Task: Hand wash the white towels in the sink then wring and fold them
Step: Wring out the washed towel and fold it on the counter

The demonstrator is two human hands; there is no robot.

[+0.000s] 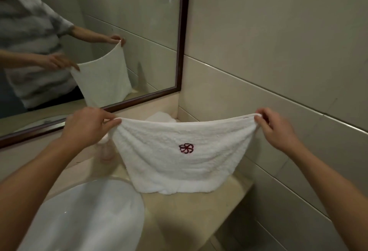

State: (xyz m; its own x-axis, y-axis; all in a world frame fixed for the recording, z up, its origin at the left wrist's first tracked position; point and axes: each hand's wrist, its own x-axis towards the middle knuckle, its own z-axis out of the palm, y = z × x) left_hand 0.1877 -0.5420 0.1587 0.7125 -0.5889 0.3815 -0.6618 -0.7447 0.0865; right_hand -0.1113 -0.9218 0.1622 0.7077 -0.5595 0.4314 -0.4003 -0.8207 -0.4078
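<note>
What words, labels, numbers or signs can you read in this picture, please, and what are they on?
No readable text anywhere.
Towel: a dark red embroidered pinwheel-flower emblem, a sign without letters.
Towel top edge, near the right hand: a tiny reddish mark, too small to read.

Stretched towel [183, 157] is blocking the countertop [199, 207] corner; bottle [106, 151] and second towel [161, 117] are crowding behind; sink [85, 216] is lying open front-left.
</note>
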